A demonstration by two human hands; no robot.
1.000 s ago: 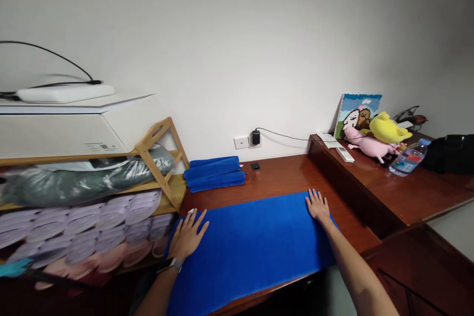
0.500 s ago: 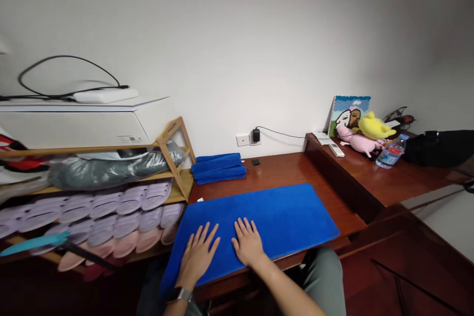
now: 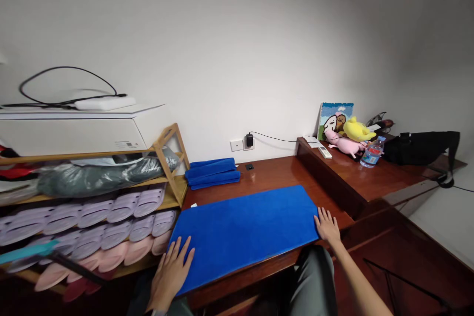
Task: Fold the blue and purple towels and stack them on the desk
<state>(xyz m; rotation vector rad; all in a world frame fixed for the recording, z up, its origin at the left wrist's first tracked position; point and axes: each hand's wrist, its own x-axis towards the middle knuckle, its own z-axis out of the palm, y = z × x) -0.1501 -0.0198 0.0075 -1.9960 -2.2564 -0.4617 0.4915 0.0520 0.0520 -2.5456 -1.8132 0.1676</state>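
A long blue towel lies flat and unfolded on the reddish-brown wooden desk. My left hand rests with spread fingers on the towel's lower left corner, holding nothing. My right hand sits at the towel's right edge, its fingers apart and its fingertips touching the cloth. Beyond the towel, a stack of folded blue towels lies against the wall.
A wooden shelf of lilac and pink slippers stands left of the desk, under a white box. A raised wooden step on the right holds plush toys, a water bottle and a black bag.
My right hand has moved from the towel's middle out to its right edge. My left hand has shifted slightly left and down, and the view has drifted a little.
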